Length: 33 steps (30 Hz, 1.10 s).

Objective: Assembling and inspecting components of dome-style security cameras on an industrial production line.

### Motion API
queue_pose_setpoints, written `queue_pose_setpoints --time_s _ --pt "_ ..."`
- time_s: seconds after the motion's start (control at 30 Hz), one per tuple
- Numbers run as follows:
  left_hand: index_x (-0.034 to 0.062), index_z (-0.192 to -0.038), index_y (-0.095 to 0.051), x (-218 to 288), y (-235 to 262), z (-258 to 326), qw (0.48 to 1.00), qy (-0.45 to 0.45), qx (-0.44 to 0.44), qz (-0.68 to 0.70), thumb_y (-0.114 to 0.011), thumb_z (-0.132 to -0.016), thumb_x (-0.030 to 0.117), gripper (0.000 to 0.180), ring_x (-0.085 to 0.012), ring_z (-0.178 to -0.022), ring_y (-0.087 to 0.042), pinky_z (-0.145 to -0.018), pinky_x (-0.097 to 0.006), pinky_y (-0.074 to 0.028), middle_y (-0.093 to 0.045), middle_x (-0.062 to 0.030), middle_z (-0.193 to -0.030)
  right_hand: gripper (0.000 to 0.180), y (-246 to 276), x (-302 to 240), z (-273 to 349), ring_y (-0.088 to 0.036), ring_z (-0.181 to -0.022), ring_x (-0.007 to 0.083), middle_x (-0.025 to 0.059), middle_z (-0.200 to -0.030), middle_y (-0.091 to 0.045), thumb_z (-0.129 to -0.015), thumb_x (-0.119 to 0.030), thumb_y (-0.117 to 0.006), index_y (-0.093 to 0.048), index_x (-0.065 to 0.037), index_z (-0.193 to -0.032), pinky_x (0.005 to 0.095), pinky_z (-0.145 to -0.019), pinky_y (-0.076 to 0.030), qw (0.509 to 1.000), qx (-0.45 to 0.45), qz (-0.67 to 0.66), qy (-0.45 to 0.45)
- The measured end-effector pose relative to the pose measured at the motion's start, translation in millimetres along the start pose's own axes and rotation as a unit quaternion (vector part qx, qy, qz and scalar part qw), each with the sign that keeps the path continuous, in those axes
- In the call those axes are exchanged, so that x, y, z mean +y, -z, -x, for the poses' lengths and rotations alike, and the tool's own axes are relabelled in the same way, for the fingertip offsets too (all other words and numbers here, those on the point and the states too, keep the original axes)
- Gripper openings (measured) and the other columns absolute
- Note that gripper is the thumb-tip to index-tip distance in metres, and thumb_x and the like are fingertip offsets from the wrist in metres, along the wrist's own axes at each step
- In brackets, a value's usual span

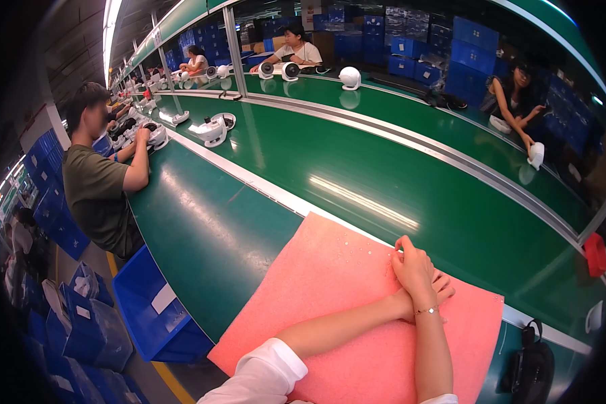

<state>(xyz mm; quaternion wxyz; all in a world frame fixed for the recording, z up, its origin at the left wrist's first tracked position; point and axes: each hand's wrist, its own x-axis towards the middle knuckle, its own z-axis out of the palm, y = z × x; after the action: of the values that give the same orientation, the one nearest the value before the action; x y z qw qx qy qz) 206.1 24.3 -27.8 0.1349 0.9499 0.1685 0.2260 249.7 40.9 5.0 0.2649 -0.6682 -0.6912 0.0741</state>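
Pink foam mat is lying on the near edge of the green surface, and both my hands are resting on it, crossed at the wrists. My right hand is lying on top, its fingers curling together at the far edge of the mat beside a few tiny pale beads, clamped on nothing I can make out. My left hand is lying flat underneath, its fingers poking out to the right, loosely together and holding nothing. A thin bracelet is sitting on my right wrist. To the left, a person in an olive shirt is working at white fans, with a blue bin standing below. A black bag is hanging at the near right.
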Motion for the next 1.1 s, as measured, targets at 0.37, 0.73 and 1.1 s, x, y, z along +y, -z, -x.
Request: queue_pose_setpoints --time_s 0.37,0.73,1.1 --pt "0.0022 -0.115 -0.047 1 -3 -8 0.999 0.013 -0.031 0.0 -0.06 -0.07 0.06 0.074 -0.0303 -0.102 -0.038 -0.091 -0.046 -0.033 -0.042 -0.0143 -0.112 0.016 1 10 -2 -0.062 -0.069 0.0364 0.0171 -0.072 -0.063 -0.079 -0.013 -0.061 -0.054 -0.008 -0.092 0.0458 -0.058 -0.048 1.0 -0.012 0.009 0.004" --pt "0.0021 -0.115 -0.047 0 -8 -12 1.0 0.003 -0.017 -0.016 -0.058 -0.072 0.061 0.073 -0.0307 -0.103 -0.038 -0.091 -0.047 -0.033 -0.042 -0.0145 -0.113 0.013 -1 15 -3 -0.062 -0.068 0.0323 0.0122 -0.066 -0.062 -0.076 -0.014 -0.06 -0.055 -0.008 -0.087 0.043 -0.06 -0.048 1.0 0.011 0.003 -0.013" --pt "0.0024 -0.113 -0.048 -1 -18 -17 1.0 0.0 -0.001 -0.014 -0.058 -0.072 0.06 0.072 -0.0307 -0.101 -0.039 -0.091 -0.047 -0.033 -0.043 -0.0143 -0.111 0.015 7 18 -3 -0.064 -0.071 0.0341 0.014 -0.076 -0.066 -0.078 -0.015 -0.062 -0.058 -0.007 -0.091 0.0434 -0.06 -0.05 1.0 -0.006 -0.01 -0.008"
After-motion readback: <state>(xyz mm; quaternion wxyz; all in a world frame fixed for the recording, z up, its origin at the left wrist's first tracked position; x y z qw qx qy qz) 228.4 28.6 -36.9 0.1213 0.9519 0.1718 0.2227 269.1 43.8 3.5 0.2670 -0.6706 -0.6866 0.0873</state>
